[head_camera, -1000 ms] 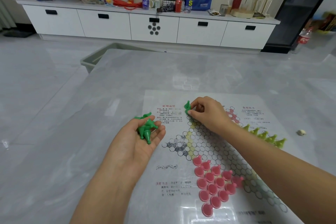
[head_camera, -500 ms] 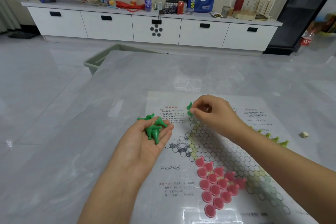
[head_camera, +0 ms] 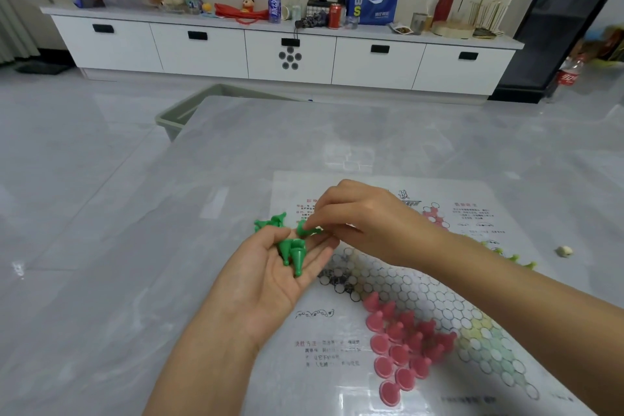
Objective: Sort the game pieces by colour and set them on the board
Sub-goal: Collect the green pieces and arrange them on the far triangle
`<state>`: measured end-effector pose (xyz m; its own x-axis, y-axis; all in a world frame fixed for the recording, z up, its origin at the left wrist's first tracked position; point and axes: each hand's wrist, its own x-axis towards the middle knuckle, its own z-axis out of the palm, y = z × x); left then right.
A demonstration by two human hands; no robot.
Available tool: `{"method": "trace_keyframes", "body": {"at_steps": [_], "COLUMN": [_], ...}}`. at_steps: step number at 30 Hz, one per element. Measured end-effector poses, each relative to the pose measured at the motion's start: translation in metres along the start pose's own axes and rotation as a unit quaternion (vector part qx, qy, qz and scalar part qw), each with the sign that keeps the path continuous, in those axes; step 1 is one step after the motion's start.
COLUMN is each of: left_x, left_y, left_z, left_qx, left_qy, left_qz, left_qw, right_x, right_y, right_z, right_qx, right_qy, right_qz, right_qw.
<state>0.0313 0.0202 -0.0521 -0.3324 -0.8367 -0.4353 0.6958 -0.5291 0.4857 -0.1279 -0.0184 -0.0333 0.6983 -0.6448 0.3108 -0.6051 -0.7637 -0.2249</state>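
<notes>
My left hand [head_camera: 260,284] lies palm up over the table's left side, and several green pieces [head_camera: 292,252] rest loose in its palm. Over its fingertips, my right hand [head_camera: 368,223] pinches one green piece [head_camera: 304,229]. The paper board [head_camera: 337,324] with its hexagon star lies under and to the right of both hands. Several pink pieces [head_camera: 401,348] fill the star's near point. A few yellow-green pieces [head_camera: 513,258] stand at the right point, partly hidden behind my right forearm.
A small white lump [head_camera: 564,251] lies on the grey table [head_camera: 135,263] right of the board. A green bin [head_camera: 179,115] stands past the table's far left corner. A white cabinet [head_camera: 374,64] with clutter on top lines the far wall.
My right hand has left the board's upper left point and come left to my left hand's fingertips, where it now pinches a green piece. My left hand has stayed palm up.
</notes>
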Motion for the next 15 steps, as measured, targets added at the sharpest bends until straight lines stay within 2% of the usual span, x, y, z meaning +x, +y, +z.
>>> {"method": "trace_keyframes", "body": {"at_steps": [3,7,9,11,13,15], "left_x": [0.000,0.000,0.002,0.004,0.004,0.004], "left_y": [-0.001,-0.003,-0.003,-0.003,-0.001,-0.002], "left_z": [0.000,-0.001,-0.002,-0.003,-0.005,-0.005], "left_qx": [0.011,0.029,0.035,0.041,0.071,0.104], "left_qy": [-0.001,-0.017,-0.003,0.027,0.052,0.064], "left_qz": [-0.005,-0.018,-0.014,-0.001,0.011,0.015], "left_qw": [1.000,0.999,0.999,0.999,0.996,0.992], "right_x": [0.002,0.001,0.000,-0.004,-0.012,-0.022], "right_y": [0.000,-0.003,0.002,0.018,0.041,0.062], "right_z": [-0.002,-0.002,-0.004,-0.007,-0.009,-0.006], "right_qx": [0.000,0.066,0.114,0.147,0.103,0.019], "right_qy": [-0.019,0.016,0.062,0.109,0.135,0.104], "right_qz": [-0.010,0.033,0.094,0.201,0.307,0.373], "right_qw": [1.000,0.997,0.987,0.962,0.936,0.922]}}
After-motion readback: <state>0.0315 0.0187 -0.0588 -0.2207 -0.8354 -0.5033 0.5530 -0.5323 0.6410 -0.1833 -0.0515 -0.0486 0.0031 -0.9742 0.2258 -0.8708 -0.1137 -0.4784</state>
